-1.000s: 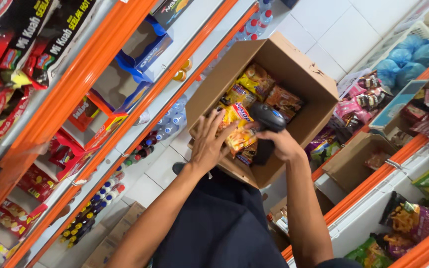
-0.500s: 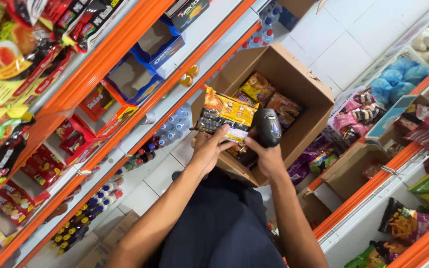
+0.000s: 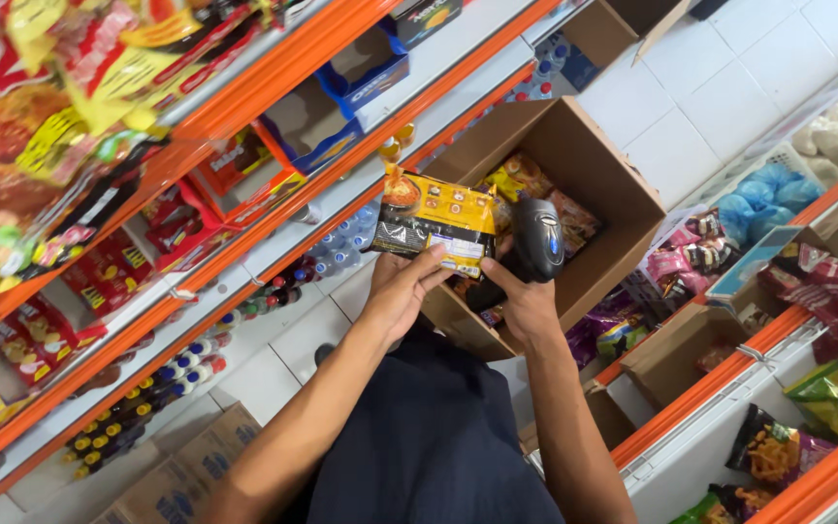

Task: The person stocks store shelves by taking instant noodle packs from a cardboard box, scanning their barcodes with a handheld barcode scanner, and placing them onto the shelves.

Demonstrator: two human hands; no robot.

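1. While a dark shirt (image 3: 429, 437) fills the nearest part of the view, both forearms are raised above it.
2. A yellow and black packet (image 3: 435, 215) is pinched at its lower edge by the left hand (image 3: 402, 288), thumb on the printed face and fingers behind.
3. A black scanner (image 3: 538, 236) is gripped by the right hand (image 3: 524, 303), fingers closed round its handle, its head just beside the packet's right edge.
4. Behind both, an open cardboard box (image 3: 623, 209) is seen, with more packets inside; the held packet is kept above its left rim.
5. Orange shelves (image 3: 273, 73) stocked with goods are seen to the left, and a white tiled floor (image 3: 720, 87) lies farthest off.
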